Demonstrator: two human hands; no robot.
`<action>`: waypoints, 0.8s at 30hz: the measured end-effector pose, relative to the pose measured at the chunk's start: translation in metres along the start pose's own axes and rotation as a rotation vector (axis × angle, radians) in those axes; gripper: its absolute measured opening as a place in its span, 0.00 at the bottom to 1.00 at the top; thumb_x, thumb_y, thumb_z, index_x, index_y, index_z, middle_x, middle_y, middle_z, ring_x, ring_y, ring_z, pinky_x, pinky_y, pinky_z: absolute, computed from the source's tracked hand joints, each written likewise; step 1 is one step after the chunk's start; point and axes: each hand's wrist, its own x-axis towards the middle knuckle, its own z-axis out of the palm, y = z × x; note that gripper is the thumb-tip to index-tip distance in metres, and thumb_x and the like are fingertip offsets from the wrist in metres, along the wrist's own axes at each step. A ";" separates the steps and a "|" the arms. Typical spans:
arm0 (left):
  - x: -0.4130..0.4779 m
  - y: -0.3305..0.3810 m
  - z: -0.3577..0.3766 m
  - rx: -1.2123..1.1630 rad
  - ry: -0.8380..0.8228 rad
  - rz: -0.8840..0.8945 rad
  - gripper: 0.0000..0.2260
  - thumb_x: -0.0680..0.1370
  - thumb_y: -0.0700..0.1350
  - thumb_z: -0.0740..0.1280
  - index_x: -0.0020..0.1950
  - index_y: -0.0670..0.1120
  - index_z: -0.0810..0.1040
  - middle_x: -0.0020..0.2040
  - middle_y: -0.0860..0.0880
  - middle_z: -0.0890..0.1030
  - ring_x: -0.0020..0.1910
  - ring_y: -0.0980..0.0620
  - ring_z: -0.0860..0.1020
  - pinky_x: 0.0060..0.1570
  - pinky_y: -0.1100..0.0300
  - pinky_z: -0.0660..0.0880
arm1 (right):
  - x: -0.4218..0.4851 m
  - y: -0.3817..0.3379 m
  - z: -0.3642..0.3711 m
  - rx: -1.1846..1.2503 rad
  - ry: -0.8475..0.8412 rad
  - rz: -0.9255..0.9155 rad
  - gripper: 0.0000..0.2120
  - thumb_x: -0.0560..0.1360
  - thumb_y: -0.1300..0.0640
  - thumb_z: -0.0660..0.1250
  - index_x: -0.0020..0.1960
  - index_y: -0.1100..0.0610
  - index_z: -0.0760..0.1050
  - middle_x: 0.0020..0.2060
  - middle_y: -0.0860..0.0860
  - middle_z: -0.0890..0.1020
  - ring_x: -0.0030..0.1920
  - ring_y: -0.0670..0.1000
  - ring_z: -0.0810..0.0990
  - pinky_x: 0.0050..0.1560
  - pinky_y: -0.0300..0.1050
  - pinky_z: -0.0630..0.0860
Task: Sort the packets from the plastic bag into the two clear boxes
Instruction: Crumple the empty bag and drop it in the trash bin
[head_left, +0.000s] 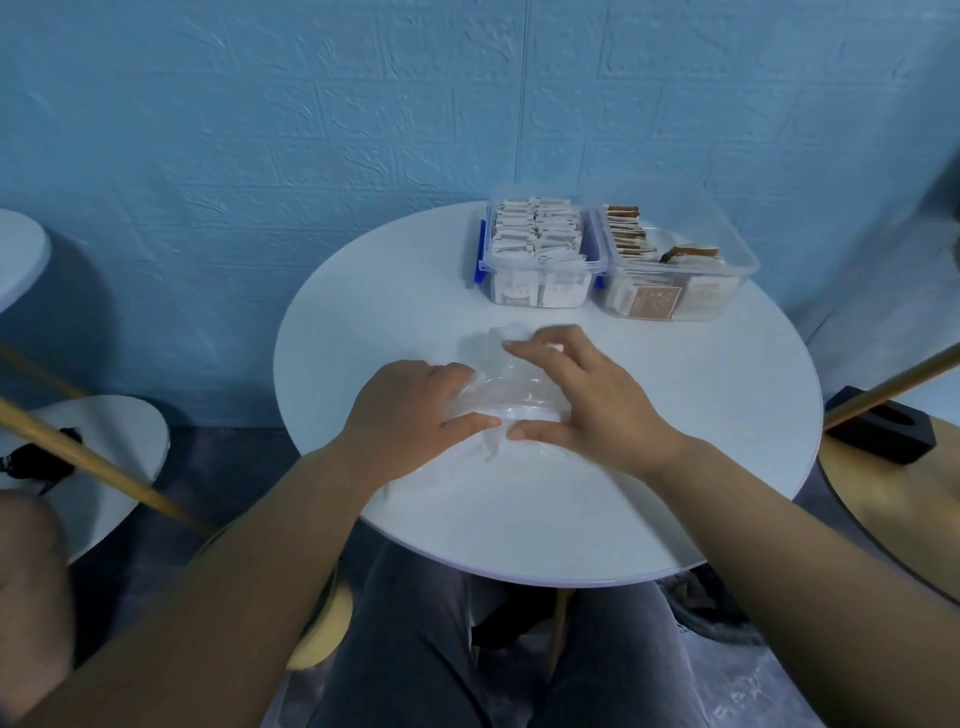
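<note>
A clear plastic bag (511, 387) lies crumpled and flat on the round white table (675, 493), with no packets visible inside it. My left hand (410, 415) grips the bag's left side, fingers curled into the plastic. My right hand (582, 395) holds its right side, thumb and fingertips bent down onto it. At the table's far side stand two clear boxes side by side. The left box (540, 247), with blue latches, is packed with white packets. The right box (675, 265) holds brown packets in a row and some loose ones.
A blue textured wall rises right behind the boxes. Wooden poles slant in at the left (88, 457) and right (893, 389). A black block (878, 426) sits on a wooden surface at right. Another white round surface (119, 447) lies lower left. My legs are under the table.
</note>
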 end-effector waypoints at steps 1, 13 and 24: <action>0.000 0.001 0.000 -0.017 0.012 0.005 0.28 0.74 0.66 0.59 0.68 0.50 0.69 0.50 0.49 0.80 0.50 0.48 0.76 0.48 0.60 0.67 | 0.002 0.003 0.001 -0.051 0.014 -0.032 0.32 0.70 0.32 0.59 0.69 0.47 0.63 0.66 0.53 0.68 0.54 0.47 0.70 0.51 0.43 0.71; -0.011 -0.015 0.013 -0.154 0.117 0.116 0.38 0.68 0.75 0.50 0.70 0.53 0.68 0.68 0.50 0.71 0.69 0.50 0.64 0.69 0.58 0.54 | 0.011 0.003 0.005 0.564 -0.111 0.384 0.08 0.75 0.52 0.66 0.54 0.47 0.76 0.44 0.37 0.80 0.46 0.40 0.78 0.50 0.34 0.72; 0.006 0.039 0.003 -0.836 0.310 -0.481 0.18 0.79 0.41 0.59 0.66 0.57 0.71 0.63 0.52 0.75 0.59 0.55 0.72 0.55 0.69 0.65 | 0.029 -0.035 0.023 1.029 0.572 0.854 0.07 0.75 0.55 0.67 0.39 0.54 0.73 0.34 0.44 0.76 0.37 0.44 0.74 0.45 0.39 0.72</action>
